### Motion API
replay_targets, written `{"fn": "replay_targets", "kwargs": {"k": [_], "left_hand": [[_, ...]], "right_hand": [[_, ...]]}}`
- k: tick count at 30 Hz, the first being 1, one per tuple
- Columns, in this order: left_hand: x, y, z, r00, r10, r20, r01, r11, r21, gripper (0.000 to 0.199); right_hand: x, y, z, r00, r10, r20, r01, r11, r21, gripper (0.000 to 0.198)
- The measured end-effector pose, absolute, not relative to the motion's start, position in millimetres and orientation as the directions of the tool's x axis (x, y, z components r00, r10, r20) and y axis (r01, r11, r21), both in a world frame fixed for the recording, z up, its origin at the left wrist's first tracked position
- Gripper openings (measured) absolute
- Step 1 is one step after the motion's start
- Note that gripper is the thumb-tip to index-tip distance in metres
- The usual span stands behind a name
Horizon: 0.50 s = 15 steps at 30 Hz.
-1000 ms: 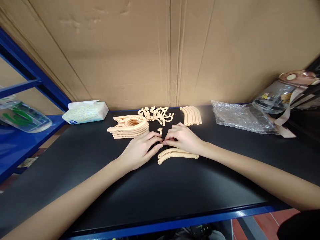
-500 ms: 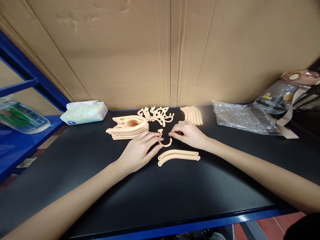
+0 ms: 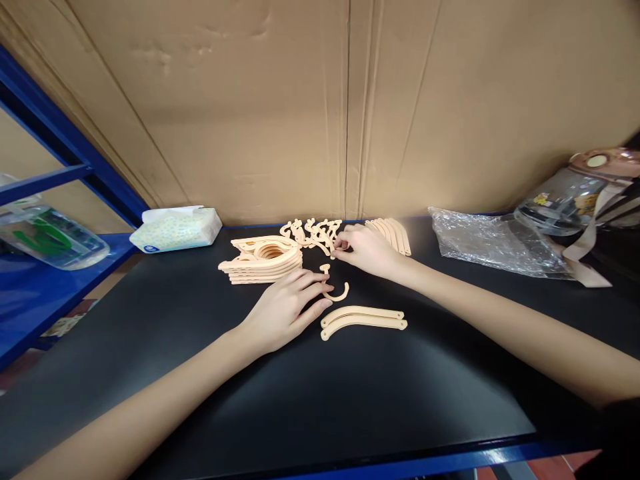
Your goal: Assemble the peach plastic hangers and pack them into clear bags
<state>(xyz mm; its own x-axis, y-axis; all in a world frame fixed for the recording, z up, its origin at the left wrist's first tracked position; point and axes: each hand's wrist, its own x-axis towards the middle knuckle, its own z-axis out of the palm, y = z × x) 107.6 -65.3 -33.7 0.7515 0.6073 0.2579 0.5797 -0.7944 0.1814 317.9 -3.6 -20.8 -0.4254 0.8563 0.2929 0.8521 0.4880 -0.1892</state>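
My left hand (image 3: 285,303) has its fingertips on a cream plastic hanger hook (image 3: 345,292), which lies on the black tabletop with its curve to the right and its T-shaped end pointing away. At the right side of a loose pile of similar hooks (image 3: 305,233) is my right hand (image 3: 367,248), thumb and fingers pinched together; what they grip is hidden. Two curved hanger arms (image 3: 364,321) lie side by side just in front of the hook. Behind my left hand stands a stack of hanger pieces (image 3: 265,260). More curved arms (image 3: 393,233) lie beyond my right hand.
A tissue pack (image 3: 175,229) sits at the back left, near a blue shelf frame (image 3: 45,177) with a clear bottle (image 3: 55,237). At the back right are a crumpled plastic bag (image 3: 493,240) and a strapped drinking bottle (image 3: 560,197). Cardboard (image 3: 250,120) stands behind.
My right hand has moved away from the hook, back to the pile of hooks. The left hand stays on its hook. The whole view has shifted slightly.
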Motion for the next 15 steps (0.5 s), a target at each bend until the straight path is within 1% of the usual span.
{"fn": "replay_targets", "kwargs": {"k": [4,7,11,15], "left_hand": [[106,-65,-33,0.757,0.602,0.254,0.573,-0.799,0.185,0.032],[106,-65,-33,0.756,0.602,0.257,0.570,-0.798,0.194,0.032],[105,-66,-33,0.753,0.603,0.263,0.567,-0.798,0.205,0.032],[105,-66,-33,0.757,0.601,0.257,0.565,-0.799,0.205,0.031]], "right_hand": [[299,9,-19,-0.363,0.891,0.273,0.910,0.402,-0.102,0.024],[291,15,-20,-0.314,0.916,0.251,0.938,0.340,-0.068,0.027],[288,17,-19,-0.270,0.938,0.217,0.956,0.287,-0.053,0.023],[286,18,-19,-0.261,0.943,0.206,0.962,0.271,-0.025,0.020]]}}
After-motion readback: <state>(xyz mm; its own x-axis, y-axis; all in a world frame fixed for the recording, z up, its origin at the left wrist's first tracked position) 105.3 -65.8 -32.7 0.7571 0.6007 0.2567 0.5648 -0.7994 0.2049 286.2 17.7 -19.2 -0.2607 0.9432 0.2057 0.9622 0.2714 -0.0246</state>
